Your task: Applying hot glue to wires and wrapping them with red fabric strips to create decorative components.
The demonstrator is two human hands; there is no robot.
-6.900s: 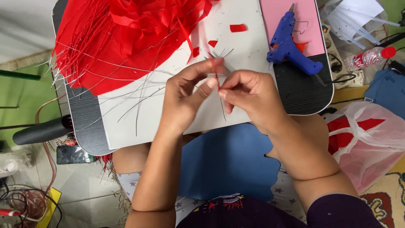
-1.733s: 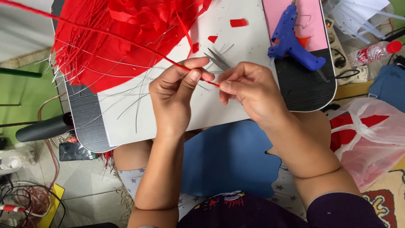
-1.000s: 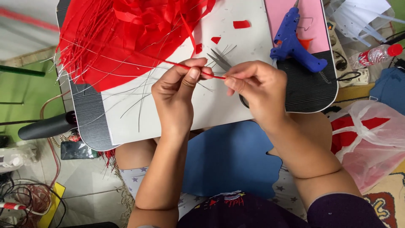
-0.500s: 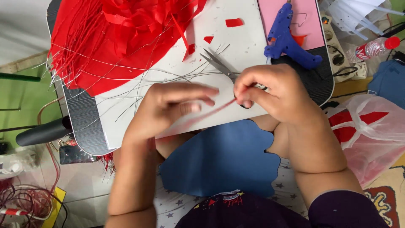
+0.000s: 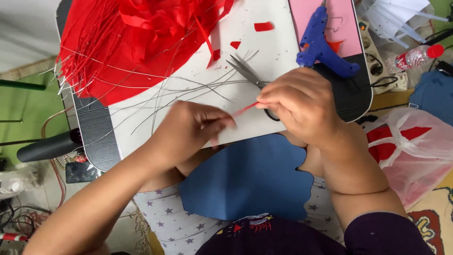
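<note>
A thin red-wrapped wire (image 5: pixel 245 109) is held between the two hands just below the middle of the frame, above the near edge of the counter (image 5: pixel 264 56). Its right end is pinched in the fingers (image 5: pixel 264 98) of the right hand (image 5: pixel 302 106), which are closed together on it. From there it runs down and to the left toward the left hand (image 5: pixel 188 130). The left hand is blurred; its fingers (image 5: pixel 222 120) are seen drawn together at the wire's lower end, but whether they are clamped on it cannot be told.

A pair of scissors (image 5: pixel 247 75) is laid on the white surface just above the right hand, blades pointing to the upper left, with the dark handle loops partly hidden under that hand. Bare grey wires (image 5: pixel 188 89) are spread across the middle of the counter, to the left of the scissors. A heap of red paper strips (image 5: pixel 141 33) fills the upper left of the frame. A blue glue gun (image 5: pixel 321 45) is set on a pink sheet (image 5: pixel 339 19) at the upper right. Small red scraps (image 5: pixel 263 26) are scattered at the upper middle. A blue sheet (image 5: pixel 245 179) is spread over the lap below the hands.
</note>
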